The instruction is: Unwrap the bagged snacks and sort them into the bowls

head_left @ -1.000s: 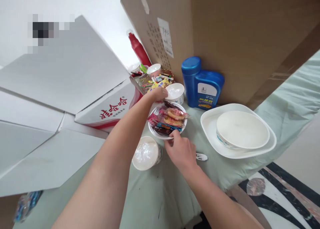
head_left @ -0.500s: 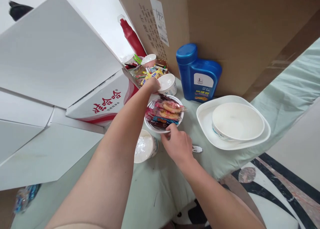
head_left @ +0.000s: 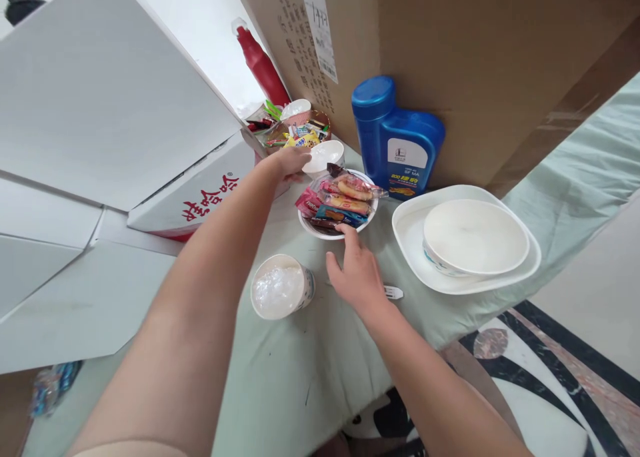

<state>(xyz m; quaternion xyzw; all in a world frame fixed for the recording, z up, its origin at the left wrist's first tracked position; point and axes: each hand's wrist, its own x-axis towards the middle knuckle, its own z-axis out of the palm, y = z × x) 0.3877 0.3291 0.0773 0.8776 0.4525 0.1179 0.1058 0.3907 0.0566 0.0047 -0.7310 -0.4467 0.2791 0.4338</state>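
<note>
My left hand (head_left: 291, 161) reaches far forward and grips the left rim of a white paper cup (head_left: 326, 158); its fingertips are partly hidden. In front of that cup stands a round white bowl (head_left: 367, 228) heaped with wrapped snacks (head_left: 345, 204) in pink, yellow, blue and brown. My right hand (head_left: 356, 270) is at the bowl's near side, index finger touching the rim, thumb spread away from it. A second paper cup (head_left: 300, 285) with clear plastic wrap inside stands nearer, left of my right hand.
A blue oil bottle (head_left: 395, 144) stands against a large cardboard box (head_left: 440, 57). On the right, a white tray (head_left: 407, 244) holds an upturned white bowl (head_left: 475, 237). A white carton (head_left: 100, 97) spreads across the left. Behind are a candy basket (head_left: 305, 137) and a red bottle (head_left: 261, 67).
The snack bowl has moved away from me and slightly right. My left hand and the far cup have shifted left. My right thumb has come off the bowl's rim.
</note>
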